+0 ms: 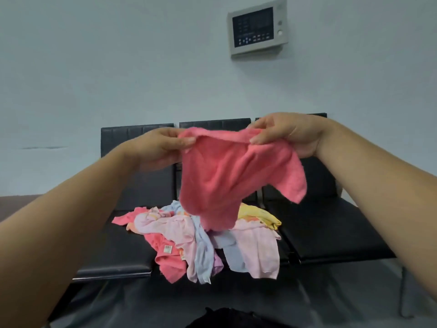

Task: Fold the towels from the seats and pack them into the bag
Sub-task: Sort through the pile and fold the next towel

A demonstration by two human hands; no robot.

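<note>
Pinching a coral-pink terry towel (pixel 227 176), left hand (pixel 156 147) and right hand (pixel 288 133) suspend it, hem apparently touching the pastel towel heap (pixel 255 247).

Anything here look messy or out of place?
Yes: the towel pile on the seats is a crumpled heap, some pieces hanging over the front edge. The left hand and right hand pinch a rumpled pink towel above it.
</note>
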